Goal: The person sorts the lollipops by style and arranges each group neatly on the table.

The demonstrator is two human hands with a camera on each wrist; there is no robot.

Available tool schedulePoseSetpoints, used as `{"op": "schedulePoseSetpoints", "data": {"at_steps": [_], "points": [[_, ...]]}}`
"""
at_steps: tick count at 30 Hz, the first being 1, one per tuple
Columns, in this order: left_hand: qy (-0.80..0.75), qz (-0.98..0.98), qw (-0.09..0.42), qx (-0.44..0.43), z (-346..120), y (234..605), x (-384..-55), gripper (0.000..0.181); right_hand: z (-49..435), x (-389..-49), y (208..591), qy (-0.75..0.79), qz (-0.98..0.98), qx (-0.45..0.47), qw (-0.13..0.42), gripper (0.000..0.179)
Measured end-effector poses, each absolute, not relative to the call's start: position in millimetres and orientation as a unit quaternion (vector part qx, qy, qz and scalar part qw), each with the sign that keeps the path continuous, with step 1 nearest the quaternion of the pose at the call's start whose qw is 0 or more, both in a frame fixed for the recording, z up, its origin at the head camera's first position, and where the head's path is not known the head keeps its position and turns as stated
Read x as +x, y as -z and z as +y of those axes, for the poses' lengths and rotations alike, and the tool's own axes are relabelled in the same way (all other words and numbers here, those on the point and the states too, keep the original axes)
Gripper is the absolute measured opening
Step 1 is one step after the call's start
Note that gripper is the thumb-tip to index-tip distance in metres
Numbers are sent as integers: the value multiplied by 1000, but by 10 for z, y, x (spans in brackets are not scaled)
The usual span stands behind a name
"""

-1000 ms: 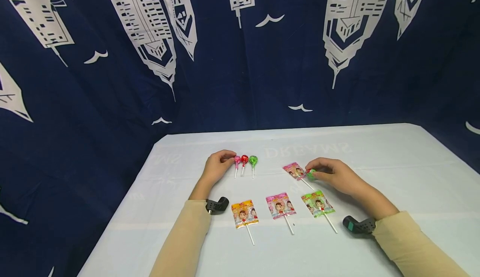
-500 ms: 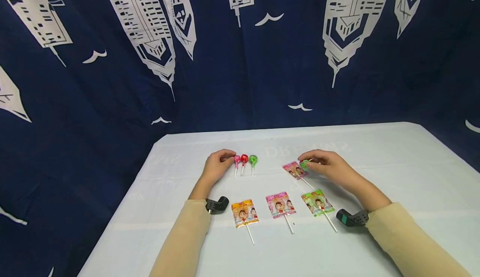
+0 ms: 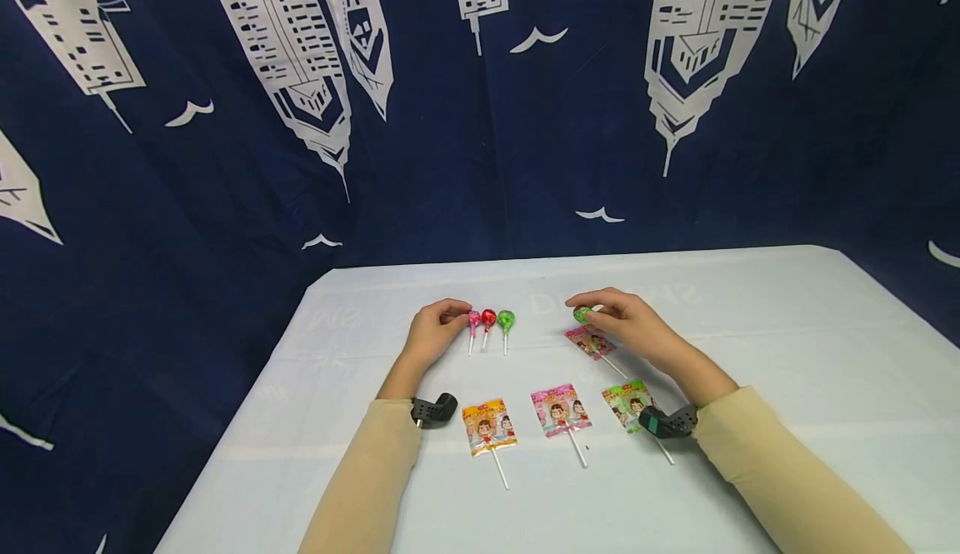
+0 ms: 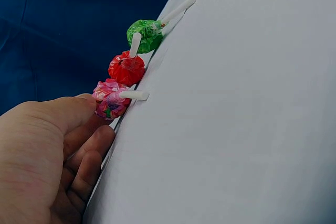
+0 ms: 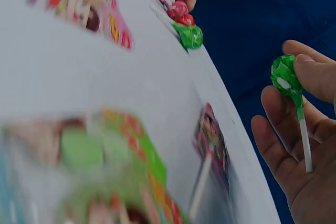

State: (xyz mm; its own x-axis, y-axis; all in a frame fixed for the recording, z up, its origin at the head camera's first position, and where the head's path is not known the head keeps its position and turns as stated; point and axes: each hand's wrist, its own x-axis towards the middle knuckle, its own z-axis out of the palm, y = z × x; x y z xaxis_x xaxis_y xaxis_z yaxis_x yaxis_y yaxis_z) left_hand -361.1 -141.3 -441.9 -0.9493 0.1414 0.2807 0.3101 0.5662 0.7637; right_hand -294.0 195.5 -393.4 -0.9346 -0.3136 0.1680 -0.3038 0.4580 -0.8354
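Note:
My left hand (image 3: 429, 339) rests at the back left of the table, thumb and finger pinching the wrapped head of a pink lollipop (image 4: 109, 100). Beside it stand a red lollipop (image 4: 126, 68) and a green lollipop (image 4: 145, 36) in a row, their white sticks pointing toward the front in the head view. In the right wrist view, my right hand (image 5: 299, 145) pinches a second green lollipop (image 5: 286, 71) by its head, stick hanging down. In the head view that hand is just behind a flat pink-wrapped lollipop (image 3: 587, 341), to the right of the row.
Nearer the front of the white table (image 3: 337, 487) lie flat lollipops in orange (image 3: 489, 426), pink (image 3: 560, 411) and green (image 3: 622, 402) wrappers. The right wrist camera (image 3: 667, 422) partly covers the green one. A dark blue printed cloth (image 3: 450, 187) hangs behind.
My right hand has carried the green lollipop leftward and slightly back, past the rear pink packet toward the row. The left hand and the row have stayed put.

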Motion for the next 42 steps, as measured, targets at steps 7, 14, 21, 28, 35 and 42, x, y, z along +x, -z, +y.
{"op": "schedulePoseSetpoints", "data": {"at_steps": [7, 14, 21, 28, 35, 42], "points": [[445, -880, 105, -127, -1409, 4426, -3611, 19, 1709, -3036, 3928, 508, 844, -168, 29, 26], [449, -878, 100, -128, -1401, 4422, -3609, 19, 1521, -3136, 3942, 502, 854, -136, 25, 28], [454, -878, 90, -126, -1408, 4413, -3617, 19, 1363, -3210, 3963, 510, 850, -126, 27, 30], [451, -879, 92, -125, -1405, 4413, -3612, 19, 1230, -3284, 4024, 516, 847, -123, 31, 30], [450, -879, 94, -131, -1406, 4421, -3617, 19, 1190, -3348, 4108, 532, 839, -110, 36, 29], [452, -877, 92, -133, -1412, 4416, -3622, 18, 1162, -3386, 4117, 486, 868, -102, 18, 25]]}}
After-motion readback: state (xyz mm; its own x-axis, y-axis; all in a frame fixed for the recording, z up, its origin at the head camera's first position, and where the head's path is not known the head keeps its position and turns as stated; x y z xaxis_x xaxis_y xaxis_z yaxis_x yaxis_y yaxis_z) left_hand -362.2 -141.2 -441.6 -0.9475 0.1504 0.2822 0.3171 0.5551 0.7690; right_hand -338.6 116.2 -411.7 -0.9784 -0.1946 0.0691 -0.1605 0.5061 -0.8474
